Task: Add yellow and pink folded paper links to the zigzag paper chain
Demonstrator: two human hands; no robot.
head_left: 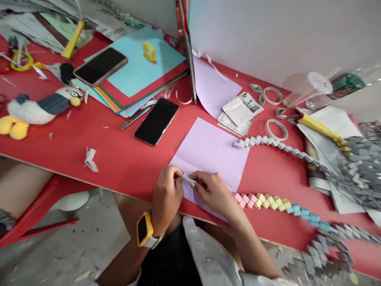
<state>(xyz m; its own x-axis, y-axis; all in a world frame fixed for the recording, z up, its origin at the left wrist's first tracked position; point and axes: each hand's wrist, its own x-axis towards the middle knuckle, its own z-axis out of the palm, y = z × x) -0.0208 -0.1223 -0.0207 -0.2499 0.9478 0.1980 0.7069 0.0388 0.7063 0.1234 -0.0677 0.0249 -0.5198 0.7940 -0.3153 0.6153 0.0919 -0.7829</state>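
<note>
Between my two hands, a short narrow strip of white paper (188, 178) is stretched above a purple sheet (211, 147). My left hand (168, 190), with a yellow watch on its wrist, pinches the strip's left end. At its other end, the thumb and fingers of my right hand (210, 189) are closed on it. The purple sheet lies at the table's front edge, partly under both hands. Just beyond my right wrist runs a folded-paper chain (269, 201) in pink, yellow, blue and grey links. A pale chain (268, 142) rests across the sheet's right corner.
A black phone (156, 121) and a metal cutter (138, 115) lie left of the purple sheet. Farther left are coloured sheets (133, 71), another phone (100, 66) and a stuffed bird toy (41, 106). Tape rings (276, 130), cut newspaper pieces (239, 113) and a plastic cup (312, 89) stand right.
</note>
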